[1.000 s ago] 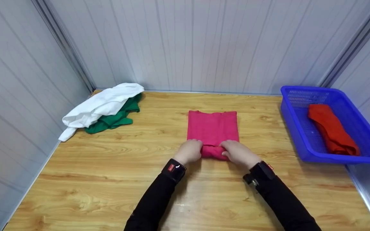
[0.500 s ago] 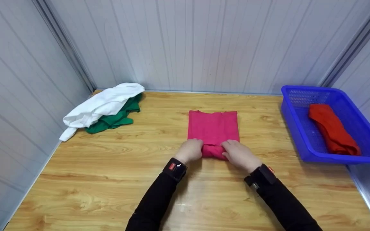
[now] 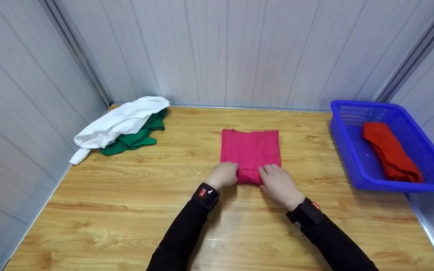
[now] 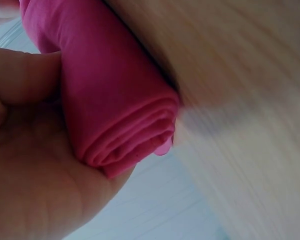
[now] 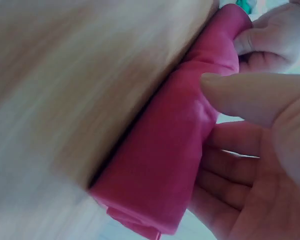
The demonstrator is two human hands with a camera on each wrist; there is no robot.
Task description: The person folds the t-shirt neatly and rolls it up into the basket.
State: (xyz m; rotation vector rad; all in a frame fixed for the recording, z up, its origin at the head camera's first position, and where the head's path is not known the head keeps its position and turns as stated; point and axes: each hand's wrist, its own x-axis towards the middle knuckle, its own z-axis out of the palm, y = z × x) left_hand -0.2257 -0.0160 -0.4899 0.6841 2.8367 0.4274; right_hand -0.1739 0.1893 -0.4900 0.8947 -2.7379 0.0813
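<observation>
A folded pink garment (image 3: 250,148) lies flat in the middle of the wooden table, its near end turned into a roll. My left hand (image 3: 222,175) grips the left end of this roll; in the left wrist view the thumb presses its side and the coiled layers (image 4: 132,137) show at the end. On the right part, my right hand (image 3: 278,184) holds the roll with the thumb (image 5: 240,95) on the near side and the fingers over the top. The left fingertips are mostly hidden behind the cloth.
A white cloth (image 3: 123,120) lies heaped over a green cloth (image 3: 136,141) at the back left. At the right stands a blue plastic basket (image 3: 347,150) with a folded orange-red cloth (image 3: 390,152) inside. Pale panel walls (image 3: 224,52) border the table.
The roll's near edge has moved slightly away from me. My right hand has shifted a little and its thumb has gone out of sight in the head view; the left has barely moved.
</observation>
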